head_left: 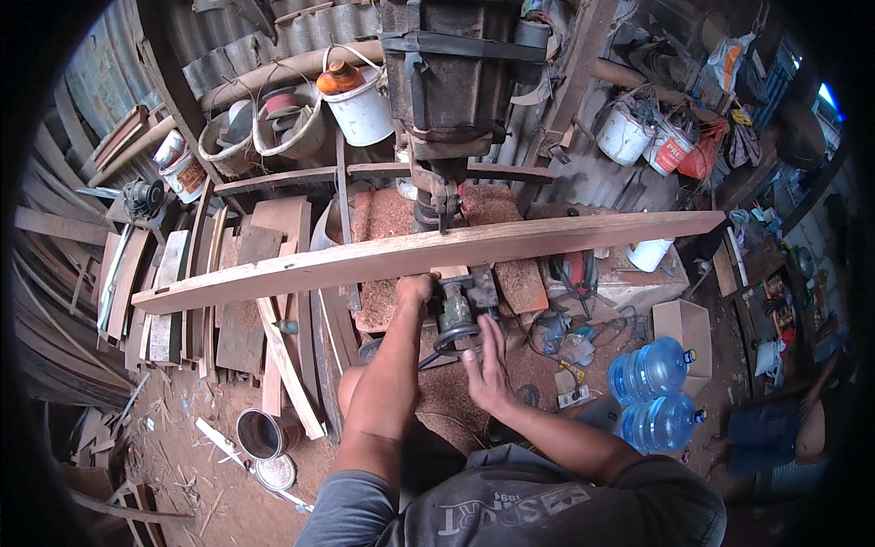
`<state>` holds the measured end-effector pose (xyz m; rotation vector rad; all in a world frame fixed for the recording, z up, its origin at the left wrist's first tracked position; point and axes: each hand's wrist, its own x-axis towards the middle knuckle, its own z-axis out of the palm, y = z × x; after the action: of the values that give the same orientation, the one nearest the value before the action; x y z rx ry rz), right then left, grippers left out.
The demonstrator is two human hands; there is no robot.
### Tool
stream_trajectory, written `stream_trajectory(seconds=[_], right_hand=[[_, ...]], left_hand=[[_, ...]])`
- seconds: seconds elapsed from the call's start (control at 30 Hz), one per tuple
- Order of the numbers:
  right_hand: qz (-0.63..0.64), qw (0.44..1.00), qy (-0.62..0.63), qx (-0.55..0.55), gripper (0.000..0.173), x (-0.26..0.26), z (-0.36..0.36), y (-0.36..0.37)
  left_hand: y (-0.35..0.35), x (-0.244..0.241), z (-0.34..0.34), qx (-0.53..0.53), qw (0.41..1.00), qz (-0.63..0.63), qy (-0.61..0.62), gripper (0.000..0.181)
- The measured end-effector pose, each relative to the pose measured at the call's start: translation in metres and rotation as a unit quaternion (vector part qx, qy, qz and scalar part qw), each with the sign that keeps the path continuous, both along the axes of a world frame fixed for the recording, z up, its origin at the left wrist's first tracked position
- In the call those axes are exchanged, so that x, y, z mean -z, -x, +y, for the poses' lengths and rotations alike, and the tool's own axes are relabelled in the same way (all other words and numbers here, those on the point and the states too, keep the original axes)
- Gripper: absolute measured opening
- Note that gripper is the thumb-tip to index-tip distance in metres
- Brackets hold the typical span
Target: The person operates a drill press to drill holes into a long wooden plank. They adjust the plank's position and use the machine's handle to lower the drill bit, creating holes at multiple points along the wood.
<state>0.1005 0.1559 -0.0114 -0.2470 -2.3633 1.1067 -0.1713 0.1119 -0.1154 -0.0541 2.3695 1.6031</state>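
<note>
A long wooden plank (437, 256) stands on edge across a drilling or mortising machine (448, 75). The machine's bit (443, 220) comes down at the plank's upper edge; I cannot tell whether it is in the wood. Just below the plank, my left hand (414, 290) is curled close to the machine's vise (454, 304), its fingers partly hidden. A dark handwheel (456, 338) sits at the front of the vise. Beside its right rim is my right hand (489, 366), fingers apart and holding nothing; contact with the wheel is unclear.
Sawdust covers the machine's base (521, 287). Stacked boards (243, 301) lie to the left, near an open can (263, 434) on the ground. Two large blue water bottles (649, 369) and a cardboard box (683, 335) stand right. Hanging buckets (359, 106) line the wall. Another person's legs (765, 434) show far right.
</note>
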Motion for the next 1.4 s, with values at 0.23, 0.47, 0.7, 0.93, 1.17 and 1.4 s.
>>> stream_trajectory(seconds=[0.23, 0.47, 0.7, 0.93, 1.17, 1.4], right_hand=[[0.104, 0.994, -0.013, -0.016, 0.058, -0.019, 0.017, 0.003], [-0.011, 0.999, -0.037, 0.031, 0.068, -0.009, -0.003, 0.015], [0.143, 0.989, 0.016, -0.041, 0.055, -0.01, 0.032, 0.012], [-0.079, 0.974, 0.206, -0.042, 0.053, 0.032, 0.064, 0.018], [-0.336, 0.86, -0.338, -0.181, 0.05, -0.075, 0.024, 0.072], [-0.171, 0.978, 0.028, -0.111, 0.045, -0.045, 0.076, 0.052]], left_hand=[[0.006, 0.011, 0.002, -0.042, 0.992, -0.091, -0.073, 0.03], [0.002, 0.016, 0.01, -0.045, 0.997, -0.027, -0.054, 0.023], [0.004, 0.01, 0.001, -0.043, 0.996, -0.06, -0.06, 0.021], [-0.004, 0.006, 0.012, -0.028, 0.992, -0.086, -0.092, 0.021], [-0.009, -0.006, 0.018, -0.011, 0.991, -0.086, -0.1, 0.024], [-0.015, -0.02, 0.002, -0.017, 0.987, -0.133, -0.088, 0.028]])
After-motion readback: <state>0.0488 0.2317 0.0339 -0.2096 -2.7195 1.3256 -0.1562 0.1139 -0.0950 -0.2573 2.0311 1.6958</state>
